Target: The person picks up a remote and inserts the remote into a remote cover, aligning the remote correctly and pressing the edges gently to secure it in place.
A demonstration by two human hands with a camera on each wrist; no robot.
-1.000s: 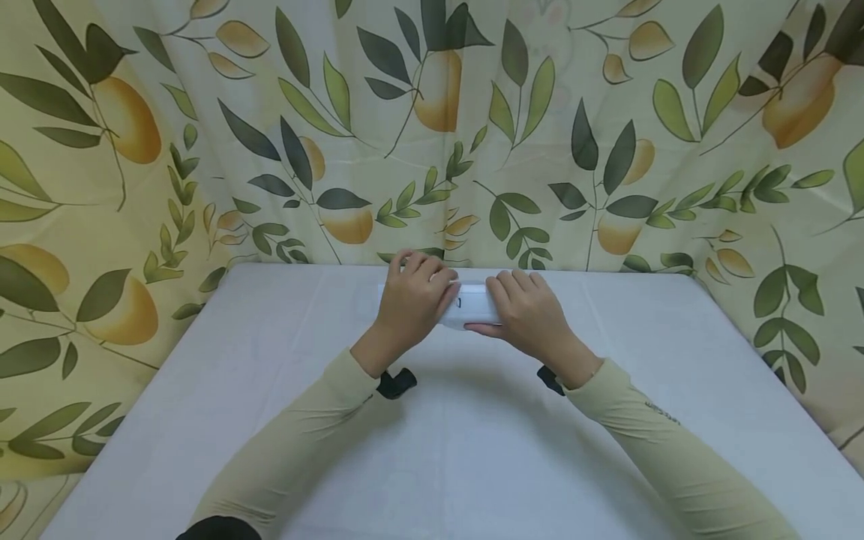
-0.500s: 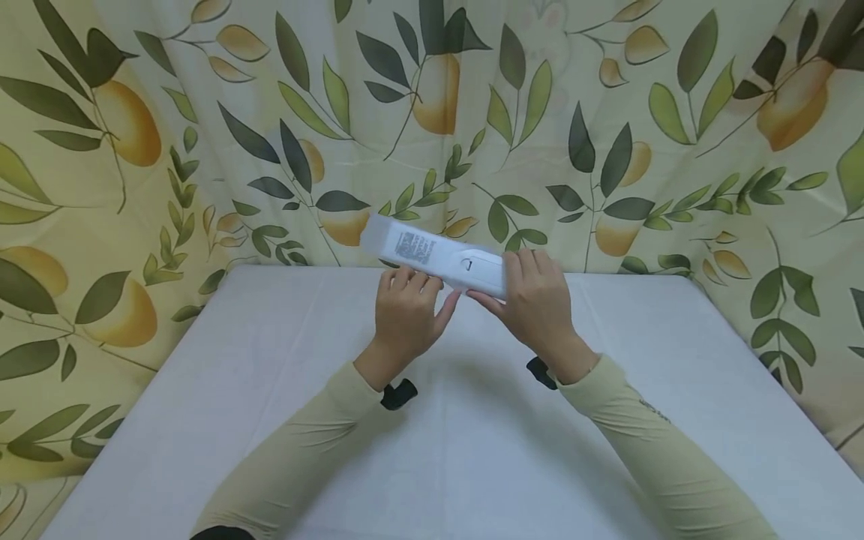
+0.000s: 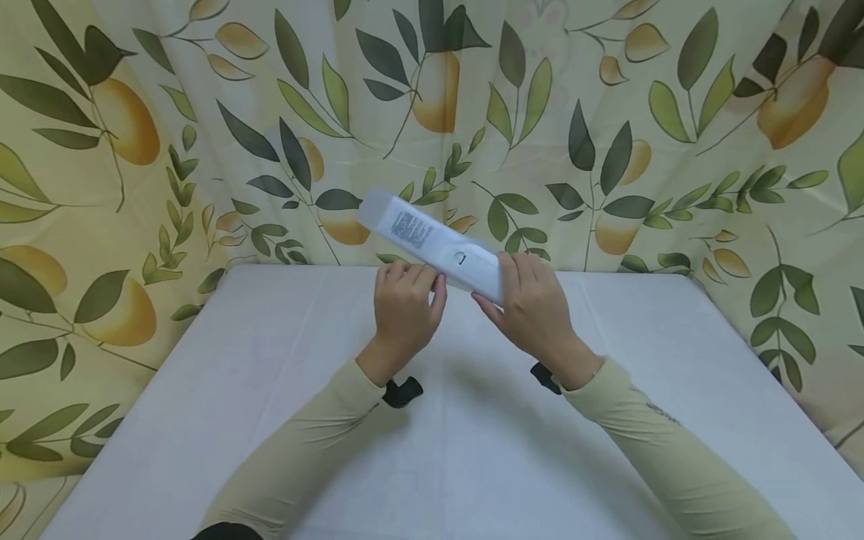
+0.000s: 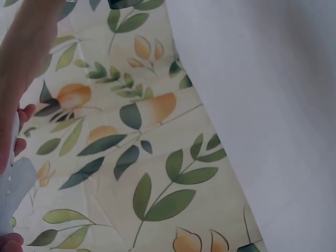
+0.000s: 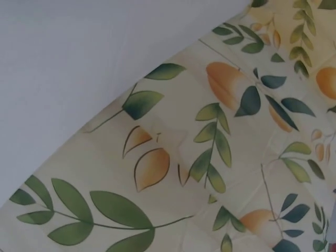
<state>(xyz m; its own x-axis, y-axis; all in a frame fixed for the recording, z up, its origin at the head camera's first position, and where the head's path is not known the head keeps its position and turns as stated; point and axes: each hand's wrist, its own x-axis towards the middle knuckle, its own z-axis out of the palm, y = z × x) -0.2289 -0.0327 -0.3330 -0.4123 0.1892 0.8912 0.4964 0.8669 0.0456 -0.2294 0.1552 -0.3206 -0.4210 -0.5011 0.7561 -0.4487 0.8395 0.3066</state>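
A long white object (image 3: pixel 439 251) with a dark printed block on its face, a small oval outline with a dark mark and a translucent far-left end is held up over the table's back edge, slanting down to the right. My right hand (image 3: pixel 536 311) grips its lower right end, thumb underneath. My left hand (image 3: pixel 405 311) holds its lower edge near the middle with curled fingers; the fingertips are partly hidden. At the left edge of the left wrist view, the right hand (image 4: pixel 23 58) grips the white object, a translucent piece (image 4: pixel 22 181) beside it. The object's exact kind is unclear.
A white-covered table (image 3: pixel 432 450) spreads below both arms. Behind and beside it hangs a curtain (image 3: pixel 223 172) printed with leaves and orange fruit. Dark wrist mounts (image 3: pixel 403 392) sit at both cuffs. The right wrist view shows only tabletop and curtain.
The white object's left end has swung up and its printed face has come into view. The left hand slid lower along its edge, and its thumb has drawn in towards its fingers.
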